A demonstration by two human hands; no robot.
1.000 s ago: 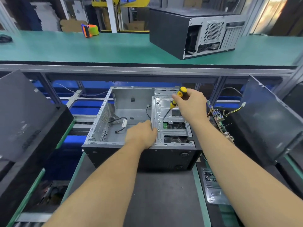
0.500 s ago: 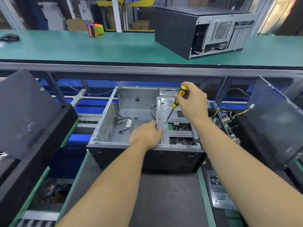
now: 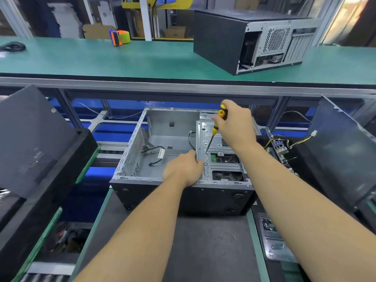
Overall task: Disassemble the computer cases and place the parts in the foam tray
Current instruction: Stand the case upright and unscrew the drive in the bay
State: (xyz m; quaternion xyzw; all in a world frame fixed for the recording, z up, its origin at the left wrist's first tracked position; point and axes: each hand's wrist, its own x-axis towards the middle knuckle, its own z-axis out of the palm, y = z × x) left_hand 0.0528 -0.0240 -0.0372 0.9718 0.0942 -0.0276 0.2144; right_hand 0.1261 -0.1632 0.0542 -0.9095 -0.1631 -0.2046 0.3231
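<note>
An open computer case point(image 3: 142, 151) lies on its side on the dark mat in front of me, its inside mostly bare with a loose black cable point(image 3: 155, 151). A silver drive cage point(image 3: 219, 139) fills its right part. My right hand point(image 3: 236, 127) grips a yellow and black screwdriver point(image 3: 216, 127) whose tip rests on a screw hole in the cage's left strip. My left hand point(image 3: 184, 169) grips the cage's left edge, fingers curled over it.
A second, closed case point(image 3: 221, 39) stands on the green upper shelf point(image 3: 101, 58), with a tape dispenser point(image 3: 120, 37) further left. Black side panels point(image 3: 32, 135) lean at left and right point(image 3: 341, 151). A removed circuit board with wires point(image 3: 279, 148) lies to the right.
The screwdriver has tilted more upright, with its tip staying on the cage's left strip. My left hand has kept its hold on the cage edge. The view has shifted slightly.
</note>
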